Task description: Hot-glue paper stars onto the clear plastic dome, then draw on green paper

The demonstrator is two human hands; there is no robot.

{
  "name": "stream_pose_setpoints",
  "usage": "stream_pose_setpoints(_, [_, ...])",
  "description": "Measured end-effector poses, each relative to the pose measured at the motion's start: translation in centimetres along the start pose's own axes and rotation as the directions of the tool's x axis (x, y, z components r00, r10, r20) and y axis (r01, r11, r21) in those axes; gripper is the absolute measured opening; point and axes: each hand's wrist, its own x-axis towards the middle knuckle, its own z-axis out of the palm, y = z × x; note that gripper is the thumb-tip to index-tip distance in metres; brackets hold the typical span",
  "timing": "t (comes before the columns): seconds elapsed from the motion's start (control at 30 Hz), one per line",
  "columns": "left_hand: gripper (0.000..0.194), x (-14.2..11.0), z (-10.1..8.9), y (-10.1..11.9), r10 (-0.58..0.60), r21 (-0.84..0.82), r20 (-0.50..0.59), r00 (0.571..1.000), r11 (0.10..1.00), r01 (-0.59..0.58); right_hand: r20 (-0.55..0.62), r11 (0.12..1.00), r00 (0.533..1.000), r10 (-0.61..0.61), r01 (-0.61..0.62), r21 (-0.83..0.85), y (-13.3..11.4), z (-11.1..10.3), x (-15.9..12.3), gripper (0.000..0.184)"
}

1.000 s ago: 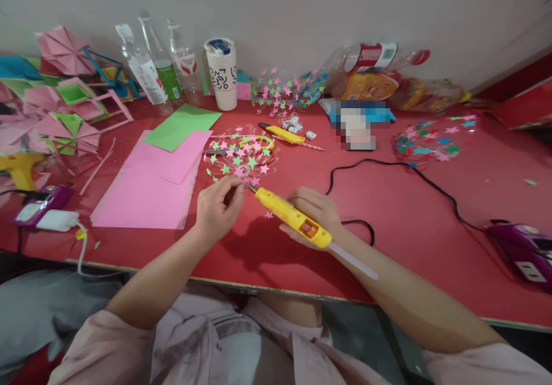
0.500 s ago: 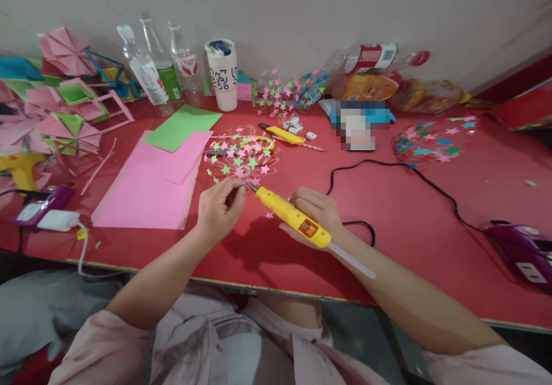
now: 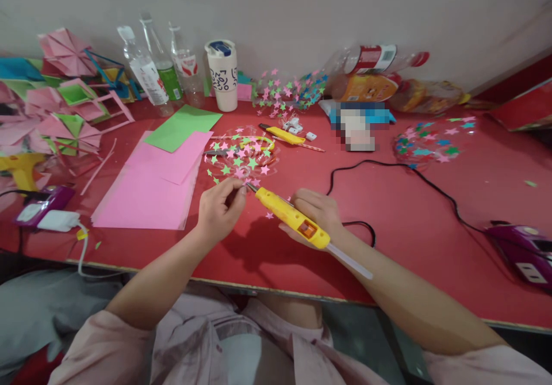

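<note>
My right hand (image 3: 317, 209) is wrapped around a yellow hot glue gun (image 3: 287, 212), its metal nozzle pointing up and to the left. A translucent glue stick (image 3: 351, 261) sticks out of the gun's rear, over my right forearm. At the nozzle tip, my left hand (image 3: 221, 206) has thumb and forefinger pinched together; whatever they hold is too small to make out. Just beyond the fingers lies a clear plastic piece covered with pink and green stars (image 3: 241, 157). One loose pink star (image 3: 269, 215) rests on the red table (image 3: 276, 264) below the gun.
Pink paper (image 3: 146, 195) and a green sheet (image 3: 183, 127) lie left. A yellow utility knife (image 3: 284, 135) is beyond the starred piece. Bottles and a white tumbler (image 3: 222, 77) line the wall. A black cord (image 3: 431, 186) crosses the right side to a purple power strip (image 3: 524, 252).
The glue stick's protruding end has crept a little closer to the gun. Both hands keep almost the same place, with the nozzle still at the left fingertips.
</note>
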Motion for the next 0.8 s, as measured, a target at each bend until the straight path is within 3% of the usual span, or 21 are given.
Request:
stream_pose_setpoints(0.27, [0.014, 0.01, 0.09, -0.20, -0.151, -0.316, 0.090, 0.985, 0.933, 0.172, 0.005, 0.989, 0.997, -0.073, 0.073, -0.128, -0.21, -0.21, -0.03, 0.021])
stream_pose_setpoints(0.6, [0.012, 0.42, -0.16, 0.37, -0.246, -0.463, 0.150, 0.958, 0.838, 0.288, 0.007, 0.931, 0.984, -0.178, 0.171, -0.323, -0.68, -0.79, 0.45, 0.033])
stream_pose_setpoints(0.8, [0.011, -0.25, -0.51, -0.59, -0.208, -0.581, 0.167, 0.964, 0.769, 0.267, 0.010, 0.910, 0.974, -0.224, 0.213, -0.356, -0.68, -0.82, 0.03, 0.026])
